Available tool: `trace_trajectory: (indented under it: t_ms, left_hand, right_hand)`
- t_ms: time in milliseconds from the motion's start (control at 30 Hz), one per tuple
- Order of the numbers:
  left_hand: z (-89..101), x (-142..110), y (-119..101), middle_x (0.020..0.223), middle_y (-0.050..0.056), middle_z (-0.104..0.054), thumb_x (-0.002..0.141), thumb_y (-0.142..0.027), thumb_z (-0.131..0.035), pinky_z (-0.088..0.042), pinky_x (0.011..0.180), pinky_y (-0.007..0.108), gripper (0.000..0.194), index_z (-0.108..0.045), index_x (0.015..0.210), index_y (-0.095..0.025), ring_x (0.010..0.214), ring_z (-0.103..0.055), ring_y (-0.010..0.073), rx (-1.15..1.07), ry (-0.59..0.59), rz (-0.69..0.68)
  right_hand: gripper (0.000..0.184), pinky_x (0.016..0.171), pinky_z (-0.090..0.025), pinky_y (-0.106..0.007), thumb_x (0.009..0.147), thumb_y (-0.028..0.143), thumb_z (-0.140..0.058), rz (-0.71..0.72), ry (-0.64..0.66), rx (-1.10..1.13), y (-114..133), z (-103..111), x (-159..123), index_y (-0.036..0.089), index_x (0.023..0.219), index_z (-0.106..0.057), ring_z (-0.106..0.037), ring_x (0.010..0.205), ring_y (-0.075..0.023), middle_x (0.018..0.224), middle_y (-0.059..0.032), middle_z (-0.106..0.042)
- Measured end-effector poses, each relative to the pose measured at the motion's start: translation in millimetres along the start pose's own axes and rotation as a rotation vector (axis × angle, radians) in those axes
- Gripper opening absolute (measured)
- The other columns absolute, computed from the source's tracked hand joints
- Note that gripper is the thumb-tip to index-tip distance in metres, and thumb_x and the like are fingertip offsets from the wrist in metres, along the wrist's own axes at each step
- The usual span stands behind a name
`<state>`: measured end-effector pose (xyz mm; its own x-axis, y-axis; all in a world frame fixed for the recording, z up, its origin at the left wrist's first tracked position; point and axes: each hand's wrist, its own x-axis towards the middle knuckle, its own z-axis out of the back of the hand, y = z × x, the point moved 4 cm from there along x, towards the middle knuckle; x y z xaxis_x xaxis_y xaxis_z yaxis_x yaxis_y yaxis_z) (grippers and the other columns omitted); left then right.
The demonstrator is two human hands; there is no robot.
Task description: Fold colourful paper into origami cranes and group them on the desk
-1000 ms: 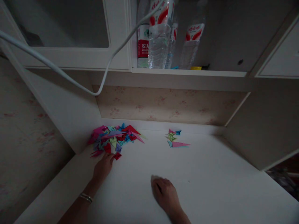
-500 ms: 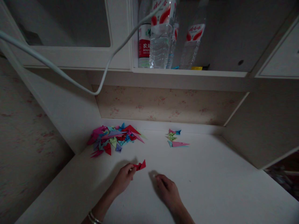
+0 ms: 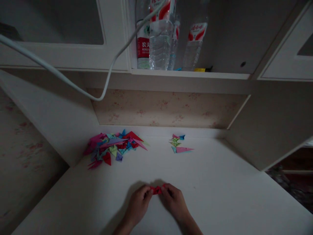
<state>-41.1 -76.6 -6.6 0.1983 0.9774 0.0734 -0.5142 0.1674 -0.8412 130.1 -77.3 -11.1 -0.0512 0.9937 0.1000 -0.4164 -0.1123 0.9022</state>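
Evidently folded red paper (image 3: 156,190), pinched at both ends by two bare hands.

The left hand (image 3: 140,201) and right hand (image 3: 175,199) each grip one end between thumb and fingers, just above the smooth white desktop (image 3: 210,202); the piece is small and creased, perhaps with pointed tips, though the dim light makes that hard to judge. Beyond, at the back left, lies a heap of folded paper pieces (image 3: 114,145), angular and matte (pink, teal, red, violet, pale green), with a smaller cluster (image 3: 179,143) to its right. Pale floral wallpaper (image 3: 156,109) lines the recess behind; above it, clear ribbed plastic bottles (image 3: 160,45) stand in a white cabinet, a white cable (image 3: 66,80) curving in front.
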Motion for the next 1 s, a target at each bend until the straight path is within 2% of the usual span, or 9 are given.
trace_trajectory:
  t_ms: [733, 1000]
  left_hand:
    - [0.7, 1.2, -0.1, 0.074, 0.003, -0.065, 0.093, -0.044, -0.040, -0.041, 0.062, 0.023, 0.037, -0.065, 0.080, -0.020, 0.067, -0.058, 0.0162, -0.010, 0.004, 0.016]
    - [1.2, 1.4, -1.4, 0.079, 0.004, -0.067, 0.093, -0.042, -0.041, -0.043, 0.064, 0.023, 0.036, -0.067, 0.083, -0.020, 0.072, -0.060, 0.0171, -0.009, 0.008, 0.006]
  right_hand:
    - [0.044, 0.064, -0.043, -0.025, 0.093, 0.050, -0.041, -0.006, 0.004, 0.031, 3.8, 3.0, -1.0, 0.018, 0.078, -0.068, -0.057, 0.067, -0.0172, 0.072, -0.0027, -0.067]
    - [0.045, 0.062, -0.042, -0.025, 0.093, 0.050, -0.040, 0.015, -0.011, 0.005, 1.9, 2.7, -1.0, 0.018, 0.073, -0.064, -0.056, 0.066, -0.0167, 0.071, -0.0028, -0.066]
